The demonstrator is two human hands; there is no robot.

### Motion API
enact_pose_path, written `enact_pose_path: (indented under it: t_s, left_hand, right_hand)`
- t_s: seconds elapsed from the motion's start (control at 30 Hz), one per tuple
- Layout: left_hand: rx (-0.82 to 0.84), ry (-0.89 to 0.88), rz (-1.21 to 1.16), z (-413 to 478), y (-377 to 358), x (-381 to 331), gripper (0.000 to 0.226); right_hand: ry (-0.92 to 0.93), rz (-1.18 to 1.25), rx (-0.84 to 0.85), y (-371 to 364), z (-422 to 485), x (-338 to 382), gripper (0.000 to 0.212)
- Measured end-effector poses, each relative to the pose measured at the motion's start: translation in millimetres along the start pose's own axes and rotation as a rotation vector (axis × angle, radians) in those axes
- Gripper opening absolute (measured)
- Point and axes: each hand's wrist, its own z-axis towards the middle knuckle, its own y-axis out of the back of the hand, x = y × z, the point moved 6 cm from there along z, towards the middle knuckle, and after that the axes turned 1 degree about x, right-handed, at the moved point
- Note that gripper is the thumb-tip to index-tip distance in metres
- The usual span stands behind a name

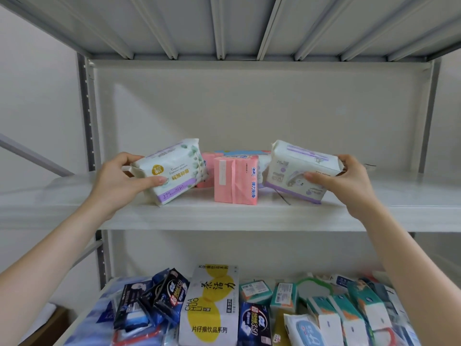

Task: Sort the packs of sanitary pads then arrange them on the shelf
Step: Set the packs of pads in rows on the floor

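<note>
My left hand (122, 182) grips a white-and-purple pad pack with a leaf print (174, 171), tilted, its lower corner on the white shelf (249, 216). My right hand (346, 183) grips a second white-and-purple pad pack (291, 168), also tilted, on the right. Between the two stands an upright pink pad pack (234, 179). Behind it lie more pink and blue packs (239, 153), mostly hidden.
The lower shelf (82, 318) is crowded with dark blue pad packs (159, 295), a white-and-yellow pack (212, 303), teal-and-white packs (334, 310) and others. Grey uprights (86, 108) frame the shelf at left and right. The upper shelf's ribbed underside (224, 26) hangs overhead.
</note>
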Motion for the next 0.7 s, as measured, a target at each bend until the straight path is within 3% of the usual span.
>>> enact_pose_path:
  t_s: [0.3, 0.5, 0.7]
  left_hand:
    - [-0.152, 0.028, -0.139, -60.7, 12.1, -14.8, 0.078]
    - [-0.119, 0.064, -0.206, -117.5, 10.7, -29.1, 0.059]
    - [-0.042, 0.112, -0.159, -188.0, 7.3, -38.8, 0.067]
  right_hand:
    - [-0.142, 0.325, -0.126, 12.1, -52.8, 2.5, 0.072]
    - [-0.149, 0.359, -0.061, 23.1, -89.6, 11.6, 0.066]
    - [-0.208, 0.367, -0.003, 43.5, -156.9, 14.8, 0.062]
